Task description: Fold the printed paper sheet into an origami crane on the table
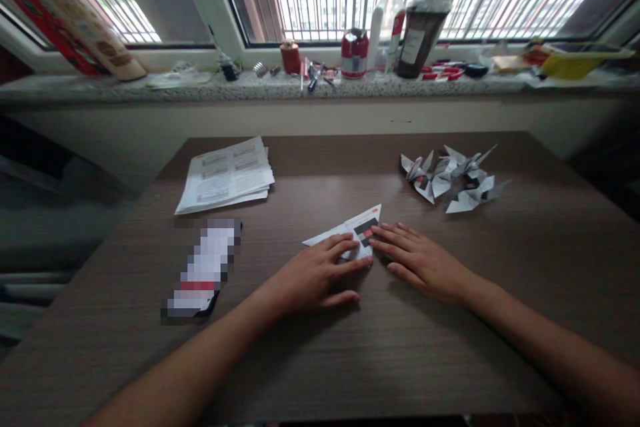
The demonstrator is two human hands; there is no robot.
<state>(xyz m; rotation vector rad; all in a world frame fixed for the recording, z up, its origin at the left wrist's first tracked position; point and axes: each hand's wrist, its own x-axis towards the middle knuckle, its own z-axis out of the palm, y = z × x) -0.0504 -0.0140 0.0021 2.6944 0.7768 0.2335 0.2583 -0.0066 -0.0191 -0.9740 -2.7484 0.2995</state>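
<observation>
A small folded piece of printed paper, white with a red and black patch, lies flat at the middle of the brown wooden table. My left hand rests on its lower left part, fingers spread and pressing down. My right hand lies flat beside it, fingertips touching the paper's right edge. Neither hand grips anything.
A stack of printed sheets sits at the back left. Several folded paper cranes are piled at the back right. A phone lies left of my hands. The window sill carries a can, bottles, a cup and small items.
</observation>
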